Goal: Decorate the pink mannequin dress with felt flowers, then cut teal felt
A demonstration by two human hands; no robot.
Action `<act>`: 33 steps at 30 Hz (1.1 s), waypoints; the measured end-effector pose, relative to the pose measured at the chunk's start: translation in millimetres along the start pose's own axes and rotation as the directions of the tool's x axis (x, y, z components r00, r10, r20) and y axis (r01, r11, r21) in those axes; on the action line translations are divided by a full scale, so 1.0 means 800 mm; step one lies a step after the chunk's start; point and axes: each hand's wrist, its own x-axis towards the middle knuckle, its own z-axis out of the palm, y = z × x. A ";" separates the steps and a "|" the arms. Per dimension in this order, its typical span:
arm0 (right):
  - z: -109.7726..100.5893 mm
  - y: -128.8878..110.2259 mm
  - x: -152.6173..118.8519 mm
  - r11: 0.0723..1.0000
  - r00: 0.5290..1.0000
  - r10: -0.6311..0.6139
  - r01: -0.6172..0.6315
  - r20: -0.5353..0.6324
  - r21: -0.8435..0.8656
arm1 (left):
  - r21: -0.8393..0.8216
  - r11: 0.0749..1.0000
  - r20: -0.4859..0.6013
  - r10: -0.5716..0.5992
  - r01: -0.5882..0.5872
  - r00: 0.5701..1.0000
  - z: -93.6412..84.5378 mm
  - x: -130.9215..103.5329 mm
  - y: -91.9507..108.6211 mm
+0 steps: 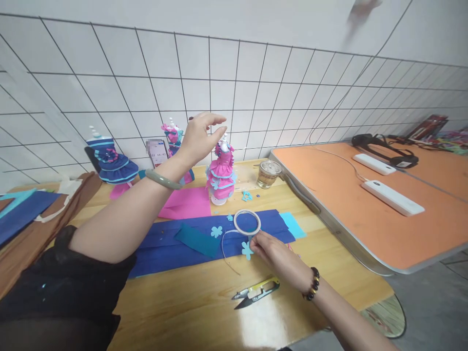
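Note:
My left hand (206, 134) is raised over a small dress form (221, 173) in a pink ruffled dress with light blue trim. Its thumb and fingers are apart, with nothing visible between them. Low over the dark blue sheet (161, 243), my right hand (266, 246) is closed at the lower edge of a narrow white roll of tape (237, 214), which tilts toward me. A thin strip curls from the roll to the table. One light blue flower cutout (246, 250) is right by these fingertips; another flower cutout (216, 231) lies to the left.
Yellow thread snips (258, 291) lie in front. Pink material (188, 202) and a teal piece (197, 241) lie nearby. Behind stand a blue-dressed form (113, 161), a phone (158, 152) and a glass (268, 174). White power banks (393, 197) rest on the orange table (329, 195).

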 end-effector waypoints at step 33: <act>-0.025 -0.053 0.105 0.655 0.876 0.137 0.270 -0.463 0.705 | -0.447 0.533 0.393 -0.605 0.718 0.693 0.009 -0.171 0.074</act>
